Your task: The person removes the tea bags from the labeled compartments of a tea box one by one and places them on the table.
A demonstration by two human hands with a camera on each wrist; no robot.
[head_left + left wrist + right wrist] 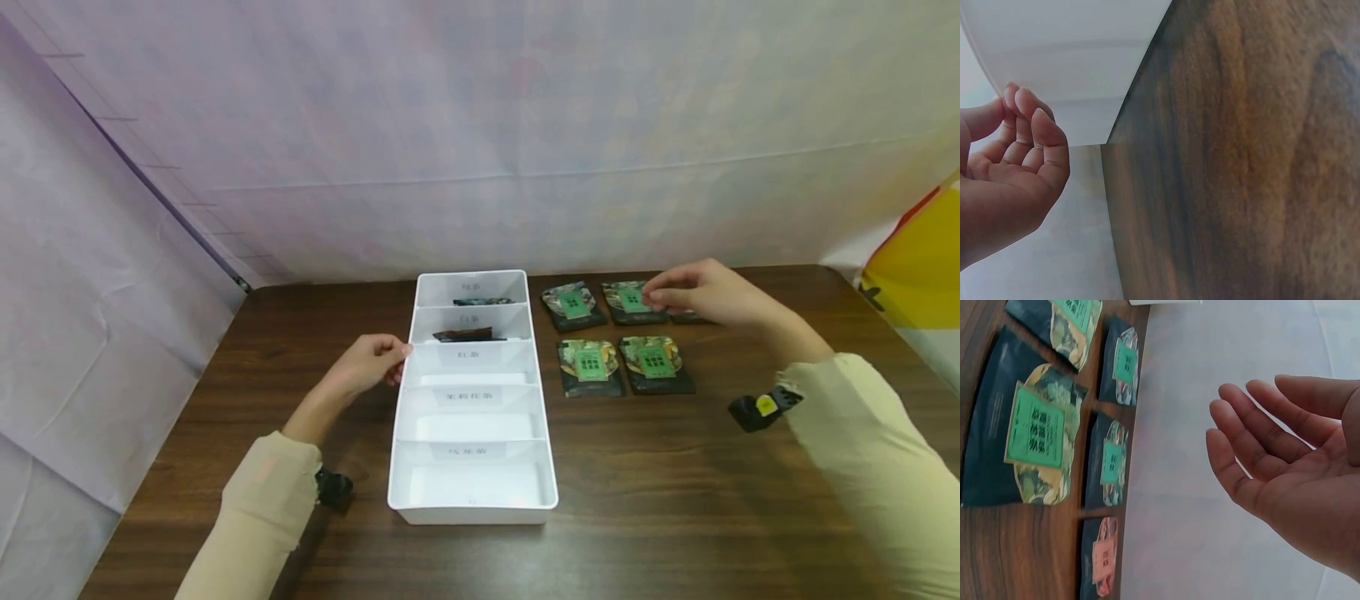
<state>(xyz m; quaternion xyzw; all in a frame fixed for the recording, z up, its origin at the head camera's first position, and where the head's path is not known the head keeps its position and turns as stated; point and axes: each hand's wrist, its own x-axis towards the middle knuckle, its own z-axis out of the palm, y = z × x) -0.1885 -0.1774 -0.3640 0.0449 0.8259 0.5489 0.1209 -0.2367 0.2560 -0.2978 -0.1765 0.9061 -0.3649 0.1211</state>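
A long white divided box (474,497) stands lengthwise on the table, a printed label in each compartment. My left hand (369,364) pinches its left rim between thumb and fingers; the left wrist view shows those fingertips at the box edge. A dark green packet (483,301) stands in the farthest compartment and a brown packet (465,334) in the second. My right hand (708,292) hovers above the back row of tea packets with loosely bent fingers, holding nothing. Beneath it a pink-labelled packet (1104,557) is mostly hidden in the head view; a green-labelled packet (632,302) lies beside it.
Right of the box lie more green-labelled packets: one back left (573,305), two in front (590,367). The brown wooden table (645,517) meets a pale cloth backdrop (480,167). Yellow fabric (918,258) hangs at the far right.
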